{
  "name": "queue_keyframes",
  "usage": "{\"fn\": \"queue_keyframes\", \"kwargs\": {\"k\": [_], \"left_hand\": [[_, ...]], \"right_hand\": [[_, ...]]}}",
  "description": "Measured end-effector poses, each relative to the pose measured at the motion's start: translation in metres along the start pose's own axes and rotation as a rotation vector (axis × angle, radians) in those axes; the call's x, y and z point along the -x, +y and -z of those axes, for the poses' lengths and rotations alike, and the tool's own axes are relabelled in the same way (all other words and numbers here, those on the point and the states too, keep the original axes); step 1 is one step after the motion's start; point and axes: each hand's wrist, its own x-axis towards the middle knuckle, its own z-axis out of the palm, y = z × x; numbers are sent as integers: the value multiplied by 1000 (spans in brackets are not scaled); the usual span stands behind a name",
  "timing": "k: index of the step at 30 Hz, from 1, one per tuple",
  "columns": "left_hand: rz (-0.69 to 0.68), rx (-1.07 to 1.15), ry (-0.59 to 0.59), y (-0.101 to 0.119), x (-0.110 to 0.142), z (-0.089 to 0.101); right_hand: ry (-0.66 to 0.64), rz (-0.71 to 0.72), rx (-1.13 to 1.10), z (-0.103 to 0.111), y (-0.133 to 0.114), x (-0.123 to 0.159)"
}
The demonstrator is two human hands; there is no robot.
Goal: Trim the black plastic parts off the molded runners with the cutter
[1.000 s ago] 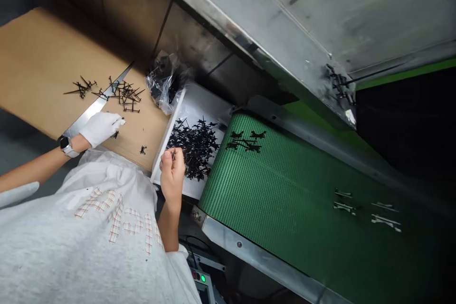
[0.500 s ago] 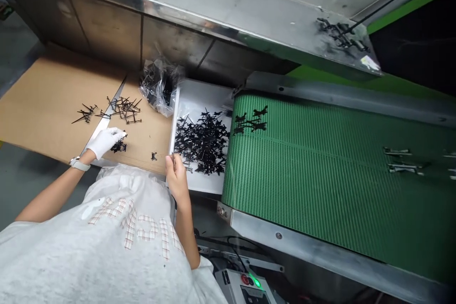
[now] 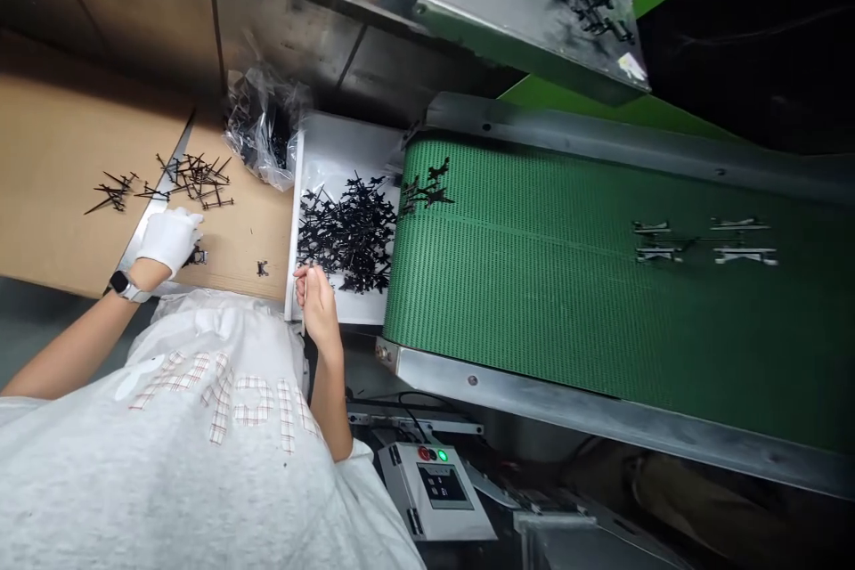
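Thin pin (image 3: 303,319), pinched by the right grip (image 3: 319,303) at the rim of the white tray (image 3: 347,138); tangled black parts (image 3: 347,236) alongside could snag it, or the fine hold slip. Left gloved grip (image 3: 168,240), closure unclear, rests by a small black part (image 3: 197,256) on cardboard (image 3: 254,232).

Grey sweatshirt (image 3: 166,472) with plaid lettering (image 3: 220,396), one white-gloved hand (image 3: 168,240), white-strapped smartwatch (image 3: 124,287)
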Motion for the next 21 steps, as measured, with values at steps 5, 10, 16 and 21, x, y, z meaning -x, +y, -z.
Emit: {"fn": "queue_keyframes", "kwargs": {"k": [5, 10, 16, 21], "left_hand": [[-426, 89, -178, 76, -20, -27], [-559, 130, -369, 102, -46, -59], [-417, 271, -467, 91, -48, -54], [-304, 557, -327, 92, 2, -11]], "right_hand": [[-44, -48, -52, 6, -4, 3], [-52, -46, -56, 7, -12, 7], [-27, -36, -17, 6, -9, 10], [-50, 33, 72, 10, -22, 22]]}}
